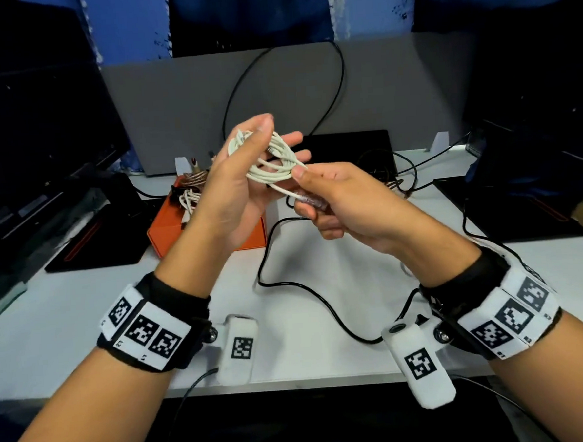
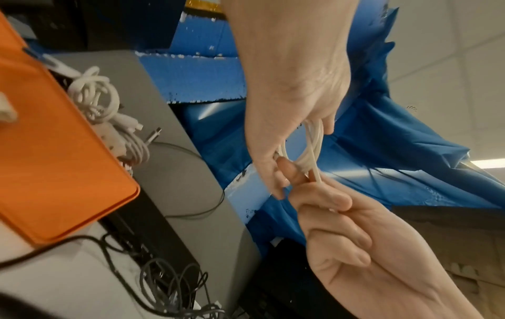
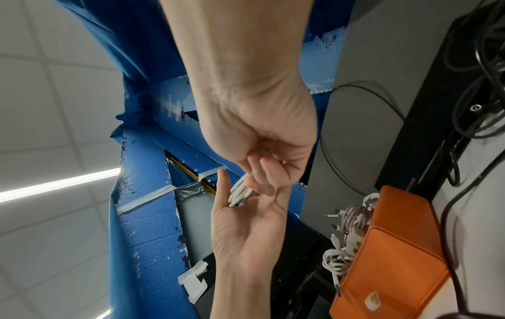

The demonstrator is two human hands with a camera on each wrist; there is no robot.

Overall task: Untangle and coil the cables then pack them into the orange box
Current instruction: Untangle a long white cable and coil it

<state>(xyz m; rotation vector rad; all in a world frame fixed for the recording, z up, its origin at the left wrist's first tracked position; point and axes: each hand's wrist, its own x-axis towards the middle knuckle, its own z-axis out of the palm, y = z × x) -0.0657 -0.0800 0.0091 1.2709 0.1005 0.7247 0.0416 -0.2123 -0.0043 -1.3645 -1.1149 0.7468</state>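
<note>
Above the table, a coil of white cable (image 1: 273,165) lies in my left hand (image 1: 233,190), pinned by the thumb against the outstretched fingers. My right hand (image 1: 343,190) pinches the cable's loose tail beside the coil, and the clear plug end (image 1: 312,200) lies in its curled fingers. In the left wrist view the white cable (image 2: 310,146) hangs from my left hand (image 2: 295,90) down to my right hand (image 2: 341,237). The orange box (image 1: 171,231) stands behind my left hand, with coiled white and braided cables (image 1: 188,196) in it. The right wrist view shows the orange box (image 3: 396,259) at lower right.
A black cable (image 1: 287,282) snakes across the white table (image 1: 67,320) under my hands. More black cables (image 1: 382,167) lie tangled at the back right by a black pad. Dark monitors stand at far left and far right. A grey partition (image 1: 173,101) closes the back.
</note>
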